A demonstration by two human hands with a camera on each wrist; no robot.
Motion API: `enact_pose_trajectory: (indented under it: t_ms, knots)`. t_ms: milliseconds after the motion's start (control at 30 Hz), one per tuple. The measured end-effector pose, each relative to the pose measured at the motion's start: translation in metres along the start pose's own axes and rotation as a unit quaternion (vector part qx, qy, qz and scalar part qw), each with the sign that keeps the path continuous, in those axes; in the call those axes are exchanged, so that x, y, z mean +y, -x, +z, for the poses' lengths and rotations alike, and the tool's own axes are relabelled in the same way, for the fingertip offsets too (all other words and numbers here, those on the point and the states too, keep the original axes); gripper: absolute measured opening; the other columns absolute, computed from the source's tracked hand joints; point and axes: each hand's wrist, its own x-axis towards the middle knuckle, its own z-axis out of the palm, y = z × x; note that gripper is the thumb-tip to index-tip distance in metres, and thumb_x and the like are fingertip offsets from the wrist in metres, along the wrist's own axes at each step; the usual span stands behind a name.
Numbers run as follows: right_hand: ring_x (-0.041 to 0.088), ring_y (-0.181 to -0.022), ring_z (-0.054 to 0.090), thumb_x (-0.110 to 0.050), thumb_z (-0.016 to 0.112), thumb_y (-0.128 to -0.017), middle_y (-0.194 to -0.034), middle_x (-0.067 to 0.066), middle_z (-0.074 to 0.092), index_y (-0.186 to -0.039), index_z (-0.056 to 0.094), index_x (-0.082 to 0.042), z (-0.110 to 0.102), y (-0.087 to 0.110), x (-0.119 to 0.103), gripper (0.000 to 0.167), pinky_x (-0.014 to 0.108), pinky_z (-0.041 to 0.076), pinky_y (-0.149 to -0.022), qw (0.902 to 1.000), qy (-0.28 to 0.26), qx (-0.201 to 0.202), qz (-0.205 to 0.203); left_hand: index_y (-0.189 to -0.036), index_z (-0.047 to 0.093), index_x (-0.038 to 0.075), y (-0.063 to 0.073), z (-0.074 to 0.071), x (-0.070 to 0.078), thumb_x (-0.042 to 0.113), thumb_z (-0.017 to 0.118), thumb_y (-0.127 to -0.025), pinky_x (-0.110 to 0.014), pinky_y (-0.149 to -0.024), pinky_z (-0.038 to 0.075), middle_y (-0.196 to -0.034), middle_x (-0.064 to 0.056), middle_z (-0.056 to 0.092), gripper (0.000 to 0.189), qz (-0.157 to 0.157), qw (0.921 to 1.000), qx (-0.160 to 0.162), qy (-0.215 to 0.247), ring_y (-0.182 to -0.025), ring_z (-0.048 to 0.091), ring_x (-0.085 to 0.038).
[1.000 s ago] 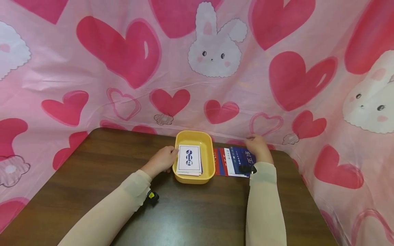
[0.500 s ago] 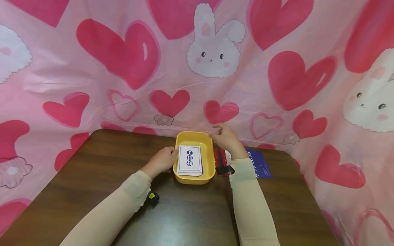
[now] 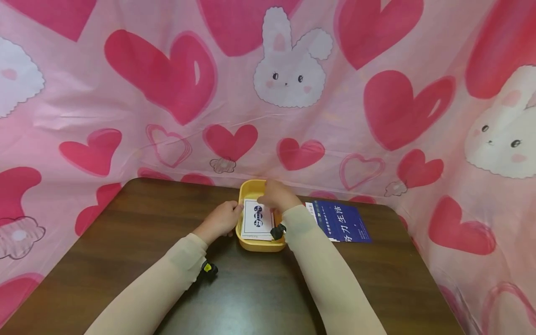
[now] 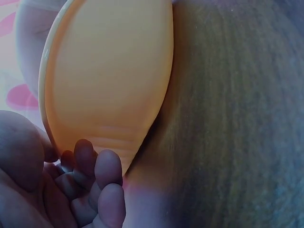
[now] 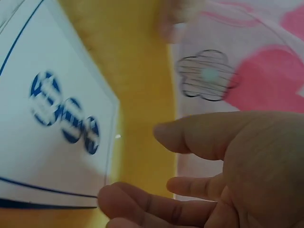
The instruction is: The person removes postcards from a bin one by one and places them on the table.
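Observation:
A yellow plastic basket [image 3: 247, 246] stands near the table's back edge, holding a stack of white cards [image 3: 254, 222] with a blue printed design on top. My left hand [image 3: 221, 217] grips the basket's left side, thumb at the rim and fingers against the outer wall [image 4: 111, 80] in the left wrist view. Over the basket's right part is my right hand [image 3: 279, 196], holding nothing visible. Seen from the right wrist, its thumb and fingers are apart, with a fingertip [image 5: 111, 199] at the edge of the top card [image 5: 57, 128].
Blue cards with white lettering [image 3: 346, 222] lie overlapping on the table to the right of the basket. My right forearm partly covers that row. A pink curtain with hearts and rabbits [image 3: 289, 79] hangs right behind the brown wooden table [image 3: 167, 204].
My right hand has moved left from above the coloured cards on the right, past the basket's right rim, to the white stack. The left hand keeps its grip on the basket.

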Motion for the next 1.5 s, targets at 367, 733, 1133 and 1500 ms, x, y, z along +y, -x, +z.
enact_pose_trajectory:
  t_ms: [367, 733, 1133, 1500]
  knots:
    - [0.024, -0.092, 0.068, -0.049, 0.101, -0.081, -0.089, 0.003, 0.071, -0.11, 0.075, -0.012, 0.02, -0.01, 0.0, 0.054, 0.039, 0.064, -0.088, 0.9929, 0.118, 0.008, -0.011, -0.113, 0.069, 0.005, 0.001, 0.0, -0.001, 0.035, 0.046, -0.122, -0.035, -0.049, 0.052, -0.075, -0.013, 0.067, 0.039, 0.022, 0.9997, 0.003, -0.006, -0.053, 0.064, -0.025]
    - [0.026, -0.106, 0.067, -0.042, 0.104, -0.081, -0.106, 0.003, 0.076, -0.122, 0.074, -0.008, 0.024, -0.012, 0.003, 0.061, 0.046, 0.06, -0.114, 0.9892, 0.146, 0.012, -0.007, -0.124, 0.07, 0.005, 0.003, -0.001, 0.001, 0.036, 0.047, -0.122, -0.034, -0.05, 0.05, -0.078, -0.013, 0.068, 0.039, 0.005, 1.0, -0.003, -0.001, -0.056, 0.064, -0.026]
    - [0.027, -0.113, 0.071, -0.025, 0.094, -0.092, -0.133, 0.01, 0.074, -0.155, 0.061, -0.01, 0.009, -0.014, 0.013, 0.072, 0.048, 0.066, -0.106, 0.9989, 0.03, -0.002, -0.035, -0.124, 0.071, 0.006, 0.001, 0.002, 0.0, 0.037, 0.046, -0.122, -0.034, -0.05, 0.051, -0.077, -0.013, 0.068, 0.039, 0.004, 1.0, -0.004, -0.003, -0.056, 0.065, -0.026]
    - [0.035, -0.133, 0.065, -0.017, 0.076, -0.104, -0.156, 0.011, 0.063, -0.173, 0.044, -0.026, -0.006, -0.007, 0.034, 0.076, 0.058, 0.052, -0.127, 0.994, -0.1, -0.018, -0.041, -0.124, 0.07, 0.007, 0.001, 0.001, 0.002, 0.039, 0.047, -0.122, -0.034, -0.05, 0.051, -0.079, -0.013, 0.068, 0.039, -0.005, 1.0, -0.001, -0.007, -0.058, 0.065, -0.026]
